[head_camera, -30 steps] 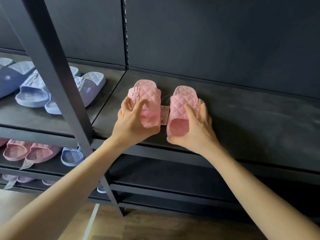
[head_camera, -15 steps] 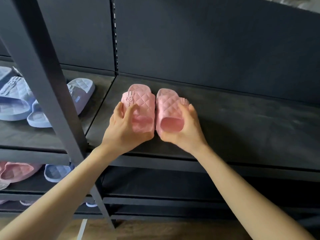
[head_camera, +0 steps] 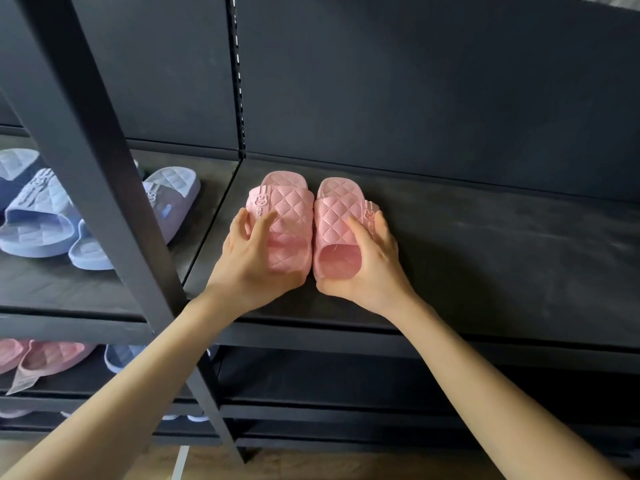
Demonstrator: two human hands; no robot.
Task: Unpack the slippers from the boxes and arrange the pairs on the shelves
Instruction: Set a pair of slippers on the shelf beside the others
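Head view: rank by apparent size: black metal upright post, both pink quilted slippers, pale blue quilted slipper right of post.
1. Black metal upright post: largest, but nearest camera.
2. Left pink quilted slipper, right pink quilted slipper: alike.
3. Pale blue quilted slipper: partly hidden, unsure.

A matte black back panel [head_camera: 415,81] fills the upper view, split by a thin vertical black metal rail with small pale slots [head_camera: 238,64], while a thick black metal post [head_camera: 90,133] slants across the left foreground towards a brown wood-grain floor [head_camera: 311,467], where a slim white bar [head_camera: 180,462] stands.
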